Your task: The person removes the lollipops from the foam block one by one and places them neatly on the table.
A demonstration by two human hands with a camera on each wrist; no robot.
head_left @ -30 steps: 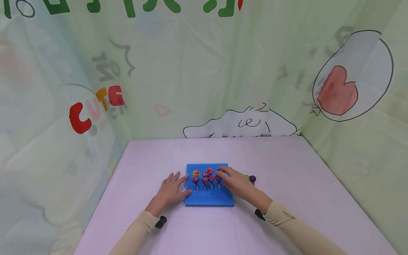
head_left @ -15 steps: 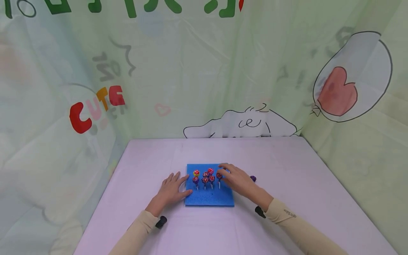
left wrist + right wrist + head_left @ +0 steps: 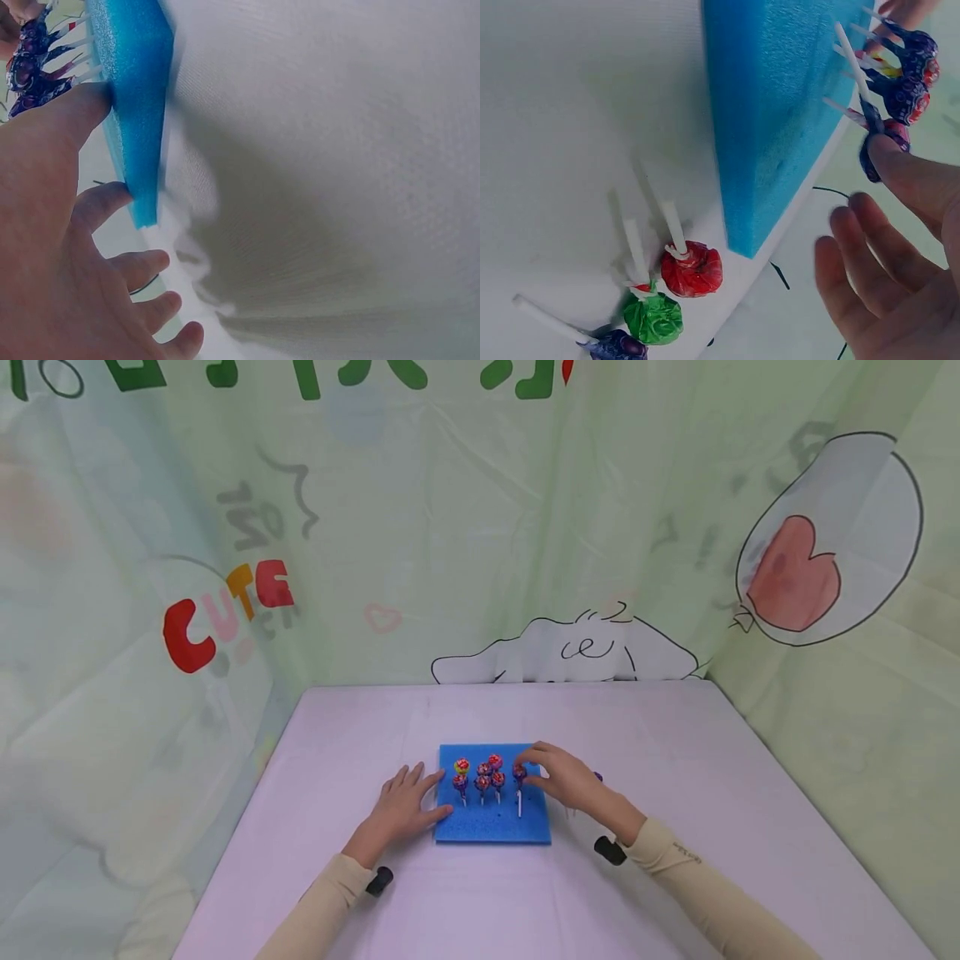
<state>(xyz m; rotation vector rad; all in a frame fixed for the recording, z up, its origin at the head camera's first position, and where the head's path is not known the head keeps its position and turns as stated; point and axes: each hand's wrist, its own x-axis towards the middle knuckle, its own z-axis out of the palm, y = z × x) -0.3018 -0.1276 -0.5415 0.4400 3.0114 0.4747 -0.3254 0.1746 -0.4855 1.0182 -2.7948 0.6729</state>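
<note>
Pinched at the wrapped head by thumb and opposing fingertip of the right hand [image 3: 566,779]: a dark purple-blue lollipop [image 3: 519,772], over the right part of the blue foam board [image 3: 495,831]. Off the candy, curved and slightly apart: the other visible fingers [image 3: 864,253] of that hand. Long axis from the grip downward and toward the wearer, head uppermost, with bare white stick [image 3: 853,60] below. Tilted in the right wrist view at a different slant from the sticks of six standing lollipops [image 3: 482,783], set in the foam just to the left. Key relation, by judgement: free stick end against foam surface, on the side away from the grip. No telling from these views between touching and just clear. Nearer by far: the right hand. Against the board's opposite edge, fingers spread, with thumb and forefinger touching the side: left hand [image 3: 401,810]. Lying loose on the tabletop [image 3: 450,902], right of the board: a red lollipop [image 3: 692,270], a green lollipop [image 3: 654,319] and a purple lollipop [image 3: 620,346].
</note>
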